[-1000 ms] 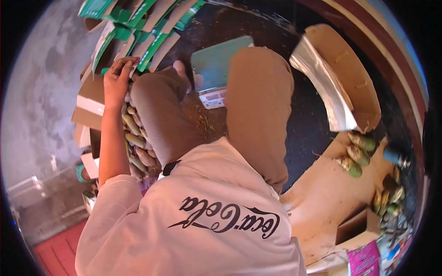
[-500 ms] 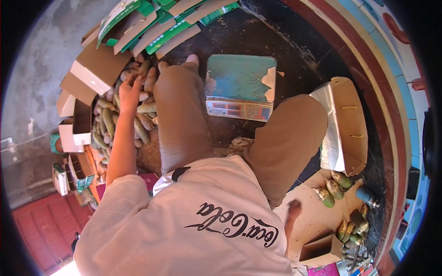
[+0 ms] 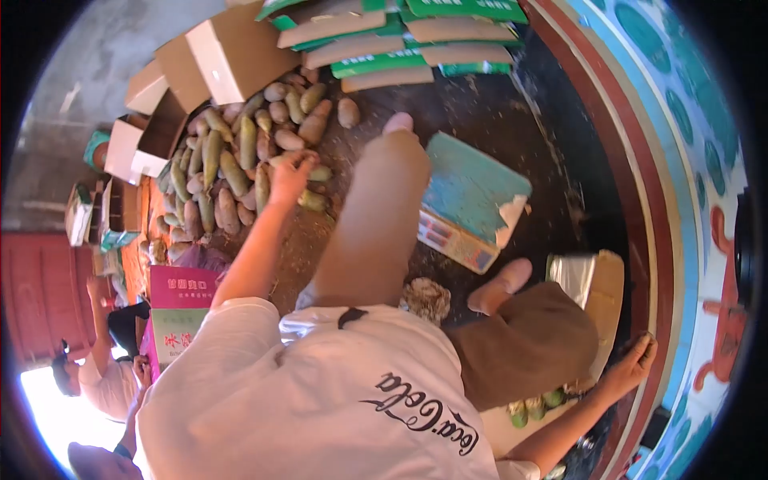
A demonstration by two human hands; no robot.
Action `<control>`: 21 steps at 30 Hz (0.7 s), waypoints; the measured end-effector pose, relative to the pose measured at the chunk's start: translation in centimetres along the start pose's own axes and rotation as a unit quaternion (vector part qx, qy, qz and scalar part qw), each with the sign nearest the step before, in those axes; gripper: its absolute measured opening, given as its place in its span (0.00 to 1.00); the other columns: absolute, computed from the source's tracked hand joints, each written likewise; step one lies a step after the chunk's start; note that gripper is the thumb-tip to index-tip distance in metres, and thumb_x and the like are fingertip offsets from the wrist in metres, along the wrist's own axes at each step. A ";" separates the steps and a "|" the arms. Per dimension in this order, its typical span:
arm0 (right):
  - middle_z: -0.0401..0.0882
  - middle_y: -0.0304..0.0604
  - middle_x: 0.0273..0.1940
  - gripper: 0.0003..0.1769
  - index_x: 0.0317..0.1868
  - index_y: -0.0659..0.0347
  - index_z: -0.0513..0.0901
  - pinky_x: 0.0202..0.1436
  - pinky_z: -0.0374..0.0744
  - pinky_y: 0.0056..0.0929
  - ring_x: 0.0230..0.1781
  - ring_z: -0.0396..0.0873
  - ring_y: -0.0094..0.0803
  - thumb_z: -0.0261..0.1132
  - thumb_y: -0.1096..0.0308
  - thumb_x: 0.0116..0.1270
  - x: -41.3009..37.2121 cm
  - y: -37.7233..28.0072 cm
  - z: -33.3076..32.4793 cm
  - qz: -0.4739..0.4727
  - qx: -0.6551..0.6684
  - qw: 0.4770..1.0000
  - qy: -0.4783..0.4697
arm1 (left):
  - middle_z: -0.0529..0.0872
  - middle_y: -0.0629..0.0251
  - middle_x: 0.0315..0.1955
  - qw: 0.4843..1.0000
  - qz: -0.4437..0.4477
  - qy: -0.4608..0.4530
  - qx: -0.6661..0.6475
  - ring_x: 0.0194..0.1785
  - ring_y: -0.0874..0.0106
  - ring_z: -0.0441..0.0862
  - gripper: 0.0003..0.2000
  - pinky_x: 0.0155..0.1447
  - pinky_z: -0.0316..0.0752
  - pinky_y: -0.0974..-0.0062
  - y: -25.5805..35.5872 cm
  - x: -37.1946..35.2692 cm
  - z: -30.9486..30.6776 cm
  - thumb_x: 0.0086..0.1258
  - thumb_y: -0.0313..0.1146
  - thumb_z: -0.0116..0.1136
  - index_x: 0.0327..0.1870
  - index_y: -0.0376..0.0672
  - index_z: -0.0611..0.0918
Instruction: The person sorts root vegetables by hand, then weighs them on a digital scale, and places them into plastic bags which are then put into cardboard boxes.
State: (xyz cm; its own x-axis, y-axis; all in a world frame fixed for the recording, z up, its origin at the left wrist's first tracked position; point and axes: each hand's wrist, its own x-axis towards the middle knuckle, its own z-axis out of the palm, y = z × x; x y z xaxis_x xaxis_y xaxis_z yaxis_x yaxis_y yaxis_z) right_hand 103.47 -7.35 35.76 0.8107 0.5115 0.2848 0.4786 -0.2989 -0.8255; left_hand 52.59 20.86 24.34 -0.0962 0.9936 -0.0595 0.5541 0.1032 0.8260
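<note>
My left hand [image 3: 291, 178] reaches over the right side of a heap of long, cucumber-shaped green and reddish-brown produce [image 3: 210, 156]. Its fingers are bent and slightly apart, close to a greenish piece [image 3: 314, 200]; whether they touch one is too small to tell. My right hand [image 3: 630, 366] is stretched out beside the dark red ledge [image 3: 644, 292], fingers loosely curled with nothing visible in them. Between my legs and to the right lies a digital scale [image 3: 472, 196] with a worn blue plate. My left leg covers part of its left edge.
Brown cartons [image 3: 232, 60] stand behind the heap, and green folded cartons [image 3: 392, 40] are stacked at the back. An opened carton [image 3: 604, 300] and several green fruits [image 3: 536, 406] lie right. Other people [image 3: 108, 376] are at lower left, beside a pink box [image 3: 182, 286].
The view has turned, so the heap and scale appear shifted. My left hand is now at the heap's right side. My right hand has moved out from my side toward the ledge.
</note>
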 end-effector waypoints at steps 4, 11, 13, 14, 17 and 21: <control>0.61 0.31 0.20 0.14 0.29 0.60 0.70 0.23 0.57 0.18 0.20 0.57 0.16 0.48 0.63 0.72 2.6 -3.9 4.2 -0.058 0.042 0.992 -0.103 | 0.82 0.68 0.36 0.990 -0.088 0.015 -0.109 0.37 0.77 0.77 0.09 0.28 0.76 0.78 -1.0 0.7 0.9 0.65 0.32 0.52 0.43 0.40 0.79; 0.62 0.30 0.22 0.10 0.30 0.62 0.71 0.24 0.58 0.15 0.22 0.59 0.14 0.52 0.67 0.70 3.6 -9.2 11.2 -0.107 0.101 0.957 -0.250 | 0.80 0.63 0.39 0.992 -0.092 0.011 -0.088 0.38 0.73 0.78 0.12 0.28 0.78 0.77 -0.8 0.7 -1.1 0.63 0.33 0.54 0.45 0.39 0.78; 0.65 0.31 0.25 0.07 0.34 0.63 0.72 0.24 0.62 0.16 0.24 0.62 0.15 0.53 0.69 0.68 4.0 -9.4 12.2 -0.095 0.077 0.948 -0.293 | 0.80 0.60 0.40 0.992 -0.096 0.015 -0.079 0.39 0.70 0.79 0.12 0.32 0.79 0.73 -1.8 0.5 -1.4 0.63 0.34 0.54 0.45 0.38 0.78; 0.67 0.31 0.26 0.06 0.35 0.63 0.73 0.25 0.63 0.16 0.24 0.63 0.15 0.53 0.69 0.68 3.8 -9.3 12.9 -0.103 0.084 0.943 -0.305 | 0.81 0.59 0.39 0.994 -0.087 0.033 -0.050 0.39 0.69 0.79 0.12 0.35 0.78 0.72 -2.0 0.3 -1.8 0.63 0.33 0.54 0.45 0.38 0.78; 0.72 0.34 0.31 0.05 0.39 0.63 0.75 0.29 0.69 0.17 0.27 0.67 0.18 0.53 0.73 0.66 3.6 -7.7 15.3 -0.105 0.094 0.931 -0.337 | 0.83 0.55 0.36 0.996 -0.026 0.081 0.036 0.39 0.62 0.81 0.12 0.46 0.73 0.70 -2.3 1.8 -2.3 0.60 0.33 0.55 0.43 0.38 0.80; 0.74 0.38 0.30 0.05 0.39 0.67 0.75 0.32 0.71 0.21 0.28 0.70 0.22 0.54 0.79 0.62 3.1 -6.5 18.3 -0.079 0.057 0.926 -0.365 | 0.83 0.51 0.32 0.981 0.009 0.178 0.078 0.40 0.59 0.81 0.13 0.47 0.73 0.69 -0.3 7.0 -4.1 0.57 0.34 0.56 0.41 0.38 0.80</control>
State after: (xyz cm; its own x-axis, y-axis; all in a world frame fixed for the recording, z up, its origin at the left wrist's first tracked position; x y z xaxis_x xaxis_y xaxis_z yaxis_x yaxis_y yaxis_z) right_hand 96.73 10.89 33.12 0.2699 0.9623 0.0345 0.4992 -0.1092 -0.8596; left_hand 48.38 27.55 26.00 -0.3516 0.9193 0.1766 0.6761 0.1189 0.7272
